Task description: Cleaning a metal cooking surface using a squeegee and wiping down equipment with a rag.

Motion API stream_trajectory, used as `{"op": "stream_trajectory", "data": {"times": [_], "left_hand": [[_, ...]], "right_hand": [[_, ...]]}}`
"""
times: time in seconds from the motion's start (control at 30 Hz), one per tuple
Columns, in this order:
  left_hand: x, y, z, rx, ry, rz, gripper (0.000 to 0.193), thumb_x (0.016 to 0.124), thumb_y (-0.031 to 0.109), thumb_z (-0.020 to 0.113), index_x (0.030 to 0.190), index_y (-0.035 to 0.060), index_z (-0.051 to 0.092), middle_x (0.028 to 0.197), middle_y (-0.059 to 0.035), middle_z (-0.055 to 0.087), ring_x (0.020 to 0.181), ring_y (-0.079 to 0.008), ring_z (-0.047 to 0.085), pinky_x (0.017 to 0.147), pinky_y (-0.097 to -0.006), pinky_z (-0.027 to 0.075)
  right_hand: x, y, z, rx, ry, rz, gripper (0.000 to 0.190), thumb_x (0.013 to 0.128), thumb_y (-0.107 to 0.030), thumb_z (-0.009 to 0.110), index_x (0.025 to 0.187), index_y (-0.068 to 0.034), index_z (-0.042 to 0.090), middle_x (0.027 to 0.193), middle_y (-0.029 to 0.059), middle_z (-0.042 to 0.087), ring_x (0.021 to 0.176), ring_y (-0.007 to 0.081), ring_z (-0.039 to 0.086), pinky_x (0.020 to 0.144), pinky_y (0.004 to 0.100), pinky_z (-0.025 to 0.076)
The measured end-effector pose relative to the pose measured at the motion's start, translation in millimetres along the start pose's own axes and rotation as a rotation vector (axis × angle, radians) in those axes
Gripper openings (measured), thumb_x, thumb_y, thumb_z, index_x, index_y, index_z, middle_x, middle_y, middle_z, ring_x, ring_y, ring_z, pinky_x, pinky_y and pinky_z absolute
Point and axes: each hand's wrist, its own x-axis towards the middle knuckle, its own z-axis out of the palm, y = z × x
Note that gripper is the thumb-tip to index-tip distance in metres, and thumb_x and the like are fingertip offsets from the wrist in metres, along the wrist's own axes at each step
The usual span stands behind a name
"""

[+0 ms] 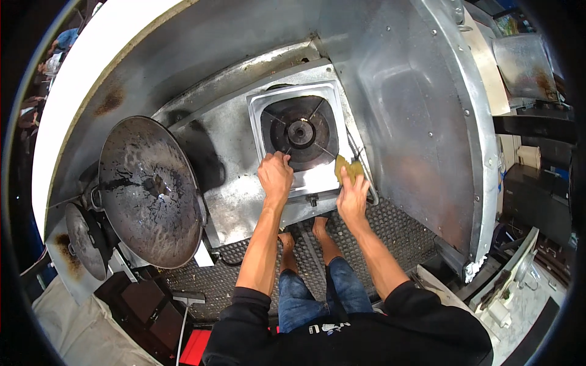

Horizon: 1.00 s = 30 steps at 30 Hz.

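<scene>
In front of me stands a single-burner gas stove with a square metal frame, a dark round burner well and thin pan-support prongs. My left hand is closed at the stove's front left corner, its fingers curled at the rim near a prong. The fingertips are partly hidden. A worn yellow-green scouring sponge is in my right hand, pressed against the frame's front right corner. Below the front edge is a dark control knob.
A large blackened wok leans at the left, with a smaller wok beside it. Sheet-metal walls enclose the back and right. A gas hose runs along the stove's right side. A squeegee lies near the textured floor mat.
</scene>
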Motion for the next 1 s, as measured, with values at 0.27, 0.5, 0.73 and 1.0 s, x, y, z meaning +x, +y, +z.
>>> {"op": "stream_trajectory", "data": {"times": [0.27, 0.5, 0.73, 1.0], "left_hand": [[-22, -37, -26, 0.026, -0.032, -0.096, 0.017, 0.084, 0.019, 0.071, 0.084, 0.0021, 0.073, 0.08, -0.0221, 0.069, 0.075, -0.0411, 0.067, 0.071, -0.0474, 0.052], [-14, -27, -18, -0.052, -0.183, -0.071, 0.017, 0.083, 0.022, 0.074, 0.085, 0.0043, 0.075, 0.077, -0.021, 0.069, 0.075, -0.0394, 0.069, 0.072, -0.0464, 0.052], [-11, -1, -7, -0.12, -0.166, 0.029, 0.019, 0.083, 0.021, 0.073, 0.083, 0.0023, 0.074, 0.075, -0.0213, 0.069, 0.073, -0.0398, 0.068, 0.071, -0.0469, 0.052], [-12, -2, -3, -0.126, -0.14, 0.008, 0.019, 0.083, 0.021, 0.074, 0.084, 0.0023, 0.074, 0.078, -0.0214, 0.069, 0.076, -0.0405, 0.068, 0.071, -0.0474, 0.052]], "right_hand": [[-70, -129, 77, 0.12, -0.108, -0.061, 0.043, 0.088, -0.015, 0.059, 0.127, -0.001, 0.05, 0.099, 0.021, 0.053, 0.098, 0.0398, 0.049, 0.086, 0.0481, 0.04], [-76, -120, 108, 0.375, -0.23, -0.048, 0.014, 0.081, -0.011, 0.058, 0.09, -0.003, 0.064, 0.097, 0.0162, 0.061, 0.091, 0.0365, 0.058, 0.08, 0.0496, 0.044], [-38, -18, 53, 0.446, 0.44, 0.268, 0.056, 0.081, 0.002, 0.051, 0.136, -0.003, 0.051, 0.126, 0.0282, 0.044, 0.116, 0.0459, 0.047, 0.102, 0.0475, 0.04], [-71, -4, 107, 0.921, 0.013, 1.017, 0.056, 0.103, -0.039, 0.034, 0.1, 0.009, 0.062, 0.084, 0.0256, 0.067, 0.073, 0.036, 0.066, 0.062, 0.0444, 0.053]]}}
